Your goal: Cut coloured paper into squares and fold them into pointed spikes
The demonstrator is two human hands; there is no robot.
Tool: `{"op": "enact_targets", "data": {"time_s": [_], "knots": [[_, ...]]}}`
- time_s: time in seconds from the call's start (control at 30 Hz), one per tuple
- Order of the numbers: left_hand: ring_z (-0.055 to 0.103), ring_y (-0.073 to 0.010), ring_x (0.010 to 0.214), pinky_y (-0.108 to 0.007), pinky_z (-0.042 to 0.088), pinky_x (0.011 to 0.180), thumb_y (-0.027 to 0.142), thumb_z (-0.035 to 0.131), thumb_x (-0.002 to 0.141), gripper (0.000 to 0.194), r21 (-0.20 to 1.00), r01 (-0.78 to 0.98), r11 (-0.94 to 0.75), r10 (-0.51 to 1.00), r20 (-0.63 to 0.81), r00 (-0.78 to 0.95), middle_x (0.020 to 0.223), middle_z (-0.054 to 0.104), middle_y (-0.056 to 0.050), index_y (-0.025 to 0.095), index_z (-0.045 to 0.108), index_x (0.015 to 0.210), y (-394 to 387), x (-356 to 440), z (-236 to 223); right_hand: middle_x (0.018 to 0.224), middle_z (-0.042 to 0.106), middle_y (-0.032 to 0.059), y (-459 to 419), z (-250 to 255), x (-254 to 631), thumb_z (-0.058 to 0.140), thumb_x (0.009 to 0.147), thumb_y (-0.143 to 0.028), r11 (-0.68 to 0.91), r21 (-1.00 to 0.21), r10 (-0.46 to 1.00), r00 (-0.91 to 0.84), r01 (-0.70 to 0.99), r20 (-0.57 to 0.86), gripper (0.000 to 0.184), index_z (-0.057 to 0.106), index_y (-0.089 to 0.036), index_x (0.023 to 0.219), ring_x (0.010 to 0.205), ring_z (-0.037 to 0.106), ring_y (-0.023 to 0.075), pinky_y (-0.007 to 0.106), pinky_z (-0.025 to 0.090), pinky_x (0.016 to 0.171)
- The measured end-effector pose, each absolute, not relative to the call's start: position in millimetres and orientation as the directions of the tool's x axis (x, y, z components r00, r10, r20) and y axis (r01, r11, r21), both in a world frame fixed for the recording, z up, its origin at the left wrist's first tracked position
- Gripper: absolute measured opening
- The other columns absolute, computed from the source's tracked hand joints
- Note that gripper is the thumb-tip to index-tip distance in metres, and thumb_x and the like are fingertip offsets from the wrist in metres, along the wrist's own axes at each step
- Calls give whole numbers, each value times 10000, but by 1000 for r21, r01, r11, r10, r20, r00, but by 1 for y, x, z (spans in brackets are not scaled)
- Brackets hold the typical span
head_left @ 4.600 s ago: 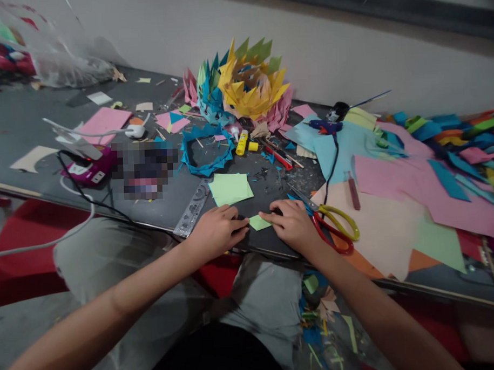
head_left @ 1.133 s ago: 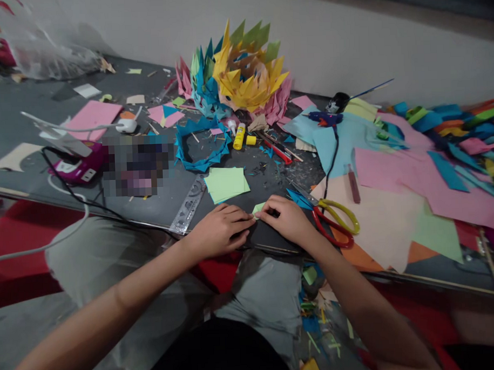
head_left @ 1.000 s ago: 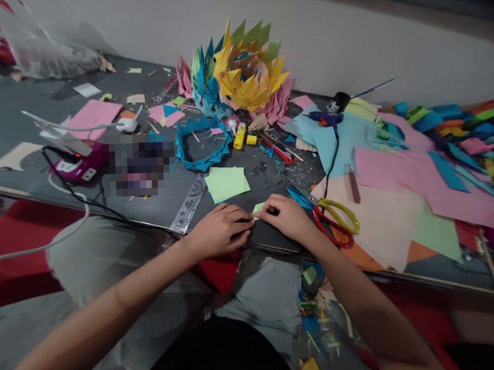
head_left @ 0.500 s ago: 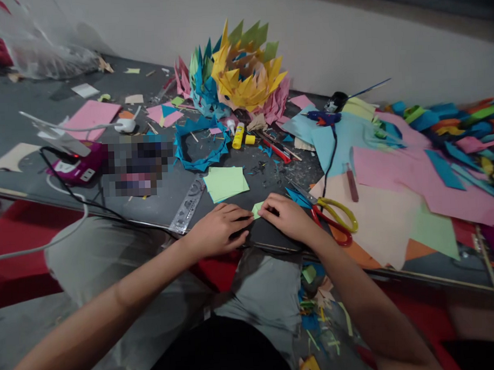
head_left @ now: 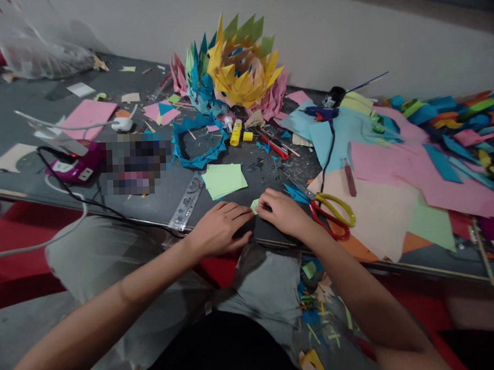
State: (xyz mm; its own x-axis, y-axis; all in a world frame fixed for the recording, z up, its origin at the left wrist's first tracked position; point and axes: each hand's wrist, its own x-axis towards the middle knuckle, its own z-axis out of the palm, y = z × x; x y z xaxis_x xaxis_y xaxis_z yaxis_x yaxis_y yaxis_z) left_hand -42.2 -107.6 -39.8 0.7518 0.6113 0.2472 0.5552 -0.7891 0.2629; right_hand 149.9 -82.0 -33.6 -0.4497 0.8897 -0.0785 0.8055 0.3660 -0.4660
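A small folded piece of light green paper [head_left: 255, 206] lies at the table's front edge, mostly covered by my fingers. My left hand [head_left: 222, 224] rests on the tabletop with its fingers stretched out, their tips at the paper's left side. On the other side, my right hand [head_left: 283, 212] has its fingers curled and pinches the paper. Just behind sits a stack of light green squares [head_left: 223, 178], with blue showing underneath. A clear ruler [head_left: 186, 202] lies left of the stack. Scissors [head_left: 333, 211] with yellow and red handles lie right of my right hand, near a folded blue paper piece [head_left: 296, 193].
Behind are a blue paper ring [head_left: 176, 147], a yellow glue stick [head_left: 236, 133] and spiky folded-paper rings [head_left: 246, 88]. A glue gun [head_left: 321, 113] rests on coloured sheets at right. A purple power strip [head_left: 78, 166] with cables stands left.
My right fingers have curled further over the green paper, so less of it shows. My left hand stays almost in place. The whole view has shifted slightly.
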Motion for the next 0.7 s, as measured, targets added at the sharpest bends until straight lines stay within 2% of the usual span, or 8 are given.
{"op": "enact_targets", "data": {"time_s": [0.13, 0.3, 0.43, 0.6, 0.7], "knots": [[570, -220, 931, -357, 435, 803, 338, 461, 849, 326, 209, 617, -759, 651, 281, 705, 1043, 644, -87, 112, 605, 1034, -114, -36, -42, 743, 466, 9, -84, -33, 149, 563, 800, -217, 300, -491, 920, -385, 818, -79, 179, 447, -205, 665, 729, 483, 175, 281, 350, 667], [576, -204, 935, -348, 434, 786, 313, 454, 856, 291, 214, 623, -752, 658, 293, 694, 1031, 653, -60, 130, 613, 1017, -116, -36, -42, 692, 434, -22, -82, -31, 154, 607, 725, -115, 189, -661, 944, -321, 726, -82, 228, 414, -210, 650, 683, 460, 155, 272, 346, 657], [569, -201, 954, -341, 427, 796, 299, 473, 849, 272, 234, 612, -755, 655, 288, 698, 1044, 646, -55, 137, 609, 1019, -116, -38, -40, 653, 437, -38, -78, -32, 160, 607, 691, -82, 187, -710, 942, -330, 678, -66, 204, 449, -201, 640, 633, 455, 135, 257, 361, 623], [576, -201, 861, -338, 436, 747, 250, 478, 850, 191, 265, 662, -702, 712, 279, 644, 899, 658, -50, 149, 632, 902, -110, -31, -37, 711, 525, -5, -91, -35, 161, 515, 792, -204, 177, -779, 970, -243, 601, 33, 24, 515, -193, 771, 640, 506, 137, 260, 419, 601], [574, -193, 786, -312, 447, 701, 247, 496, 854, 171, 317, 689, -652, 757, 215, 617, 778, 632, -43, 163, 632, 795, -99, -25, -34, 779, 593, 33, -115, -26, 151, 503, 824, -286, 149, -907, 988, -91, 395, 123, 110, 559, -192, 821, 716, 561, 159, 286, 458, 656]]}}
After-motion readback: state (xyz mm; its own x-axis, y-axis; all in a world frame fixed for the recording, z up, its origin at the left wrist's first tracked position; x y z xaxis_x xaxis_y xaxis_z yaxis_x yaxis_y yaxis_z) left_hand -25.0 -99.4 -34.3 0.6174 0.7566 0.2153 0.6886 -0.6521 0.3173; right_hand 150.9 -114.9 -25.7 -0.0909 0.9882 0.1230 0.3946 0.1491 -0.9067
